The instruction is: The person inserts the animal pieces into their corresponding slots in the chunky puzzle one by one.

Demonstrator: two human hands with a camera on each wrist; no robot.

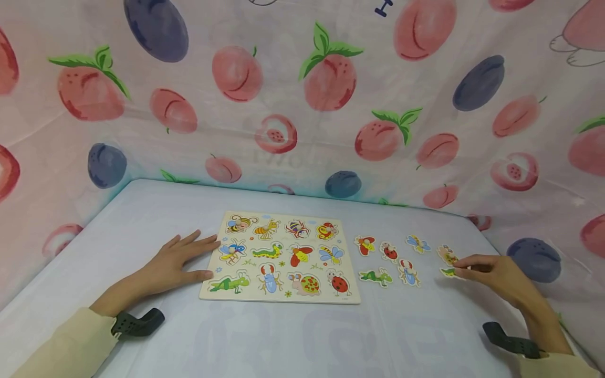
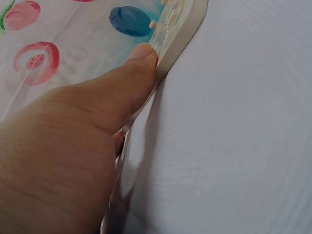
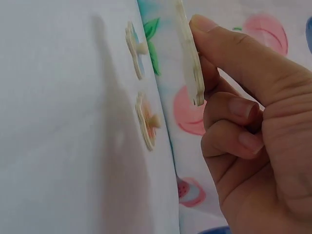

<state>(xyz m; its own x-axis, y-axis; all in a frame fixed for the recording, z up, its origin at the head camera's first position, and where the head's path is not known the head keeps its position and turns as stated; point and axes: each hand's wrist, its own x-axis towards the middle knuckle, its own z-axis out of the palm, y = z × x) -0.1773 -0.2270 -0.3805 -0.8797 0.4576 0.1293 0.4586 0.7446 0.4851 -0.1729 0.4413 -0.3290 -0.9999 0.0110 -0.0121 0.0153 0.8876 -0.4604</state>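
Observation:
My left hand [image 1: 172, 262] lies with spread, straight fingers at the left edge of a wooden insect puzzle board [image 1: 280, 265]. In the left wrist view, its thumb [image 2: 134, 73] rests against the board's rim. Off to the right, my right hand [image 1: 496, 278] pinches a green puzzle piece [image 3: 191, 61] between thumb and fingertips, raised above the table in the right wrist view. The fingers partly cover this piece in the head view. Just behind it lies a snail piece [image 1: 446, 255], and a blue-winged insect piece [image 1: 418, 243] lies farther back.
Between board and right hand lie more loose pieces: a red-winged insect [image 1: 365, 245], a ladybug [image 1: 389, 252], a grasshopper [image 1: 376, 277] and a horned beetle [image 1: 408, 273]. A fruit-printed cloth [image 1: 302, 157] rises behind the white-covered table [image 1: 283, 336].

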